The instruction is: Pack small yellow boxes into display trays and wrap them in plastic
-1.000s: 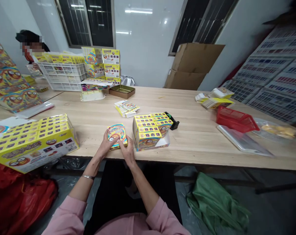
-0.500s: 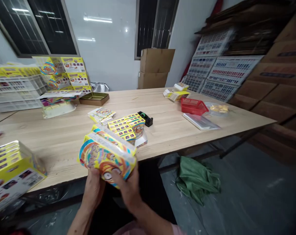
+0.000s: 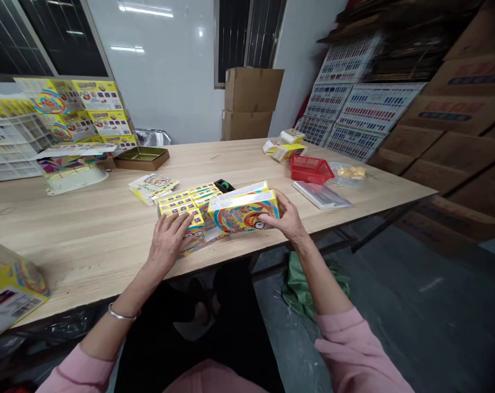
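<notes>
My right hand (image 3: 288, 218) grips the right end of a pair of yellow cartoon-printed boxes (image 3: 244, 213), thumb on the front face and fingers behind. The pair stands tilted at the table's front edge, against the right side of a group of small yellow boxes (image 3: 179, 203). On the near left part of that group lies my left hand (image 3: 169, 237), its fingers stretched over the top and holding nothing. Under the boxes a pale printed sheet or tray edge (image 3: 214, 234) shows in part. Behind them, a black tape dispenser (image 3: 224, 185) is partly hidden.
Flat yellow cartons (image 3: 153, 186) lie behind the boxes. To the right are a red basket (image 3: 311, 170), clear plastic sleeves (image 3: 321, 195) and a bowl (image 3: 347, 173). A wrapped yellow pack (image 3: 16, 295) sits at the left edge; a brown tray (image 3: 141, 158) stands further back.
The box pair has moved from in front of my body, where both hands held it, right and forward beside the small boxes. My left hand has let go of it and lies on the group.
</notes>
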Motion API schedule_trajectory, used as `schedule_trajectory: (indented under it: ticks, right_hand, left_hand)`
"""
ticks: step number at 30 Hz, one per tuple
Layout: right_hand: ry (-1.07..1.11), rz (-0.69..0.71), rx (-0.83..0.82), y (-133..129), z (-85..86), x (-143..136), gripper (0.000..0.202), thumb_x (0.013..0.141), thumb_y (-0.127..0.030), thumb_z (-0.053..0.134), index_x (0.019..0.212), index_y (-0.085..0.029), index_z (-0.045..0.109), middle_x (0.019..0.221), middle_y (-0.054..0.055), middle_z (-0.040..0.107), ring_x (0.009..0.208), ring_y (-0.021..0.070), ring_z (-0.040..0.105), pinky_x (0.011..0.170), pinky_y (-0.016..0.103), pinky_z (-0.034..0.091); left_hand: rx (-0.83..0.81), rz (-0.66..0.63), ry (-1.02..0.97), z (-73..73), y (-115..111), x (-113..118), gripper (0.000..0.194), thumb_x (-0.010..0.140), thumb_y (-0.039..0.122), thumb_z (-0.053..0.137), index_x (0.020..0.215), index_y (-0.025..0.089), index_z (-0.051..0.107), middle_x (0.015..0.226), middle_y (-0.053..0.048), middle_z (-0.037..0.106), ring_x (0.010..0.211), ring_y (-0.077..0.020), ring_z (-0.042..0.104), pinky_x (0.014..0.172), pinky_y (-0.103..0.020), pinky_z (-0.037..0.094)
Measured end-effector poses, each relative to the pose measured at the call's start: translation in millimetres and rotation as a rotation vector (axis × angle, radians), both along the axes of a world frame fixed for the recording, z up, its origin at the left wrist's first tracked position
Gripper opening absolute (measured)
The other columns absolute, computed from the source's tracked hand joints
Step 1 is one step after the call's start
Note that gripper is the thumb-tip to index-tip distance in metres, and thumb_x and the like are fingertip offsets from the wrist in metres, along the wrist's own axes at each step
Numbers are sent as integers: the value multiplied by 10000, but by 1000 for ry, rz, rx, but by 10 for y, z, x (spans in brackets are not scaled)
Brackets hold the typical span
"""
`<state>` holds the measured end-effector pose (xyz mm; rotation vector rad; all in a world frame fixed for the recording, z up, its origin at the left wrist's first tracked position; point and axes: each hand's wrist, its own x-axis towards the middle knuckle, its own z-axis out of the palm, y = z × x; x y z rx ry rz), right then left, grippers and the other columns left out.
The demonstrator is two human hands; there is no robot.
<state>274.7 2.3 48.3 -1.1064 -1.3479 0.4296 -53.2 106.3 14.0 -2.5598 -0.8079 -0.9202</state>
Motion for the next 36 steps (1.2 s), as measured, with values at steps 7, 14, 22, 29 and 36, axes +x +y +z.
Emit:
schedule_trajectory:
  ticks: [7,14,22,29,36]
  right_hand:
    - [-273,214,-17,536,-135,-21,850,654,-531,846,1381,-210,547,1393,119,576,1259,309,572,1078,442,469]
    - [-527,267,18,714,-6,-288,763,741,-493,792,1404,-223,526,1372,108,604,1225,289,592,1071,458,460]
    - [-796,350,67,810,174,-327,726,872,-465,658,1505,-234,386,1450,136,514,1310,300,496,1097,510,413]
    - [-921,309,82,848,203,-335,690,930,-532,560,1527,-261,345,1434,125,500,1323,306,444,1131,546,340]
    - [-977,276,148,782,181,-356,653,964,-494,520,1537,-250,324,1412,144,451,1325,290,411,1123,516,354]
  left_hand:
    - [35,-149,24,100,297,-448,573,924,523,560,1412,227,510,1342,-125,639,1238,-287,580,1120,-509,380]
    - [-5,-202,88,112,479,-636,592,919,484,596,1435,215,486,1370,-126,618,1298,-271,545,1140,-494,378]
    - [86,-134,45,216,209,-495,481,909,476,620,1324,235,580,1273,-109,674,1241,-301,579,1148,-588,326]
    - [10,-85,-58,-405,-434,84,353,979,190,509,1329,148,522,1208,-142,685,1119,-241,646,957,-378,525]
    - [-250,155,-24,-699,-421,439,416,958,226,502,1348,84,494,1221,-204,638,1099,-328,630,858,-449,529]
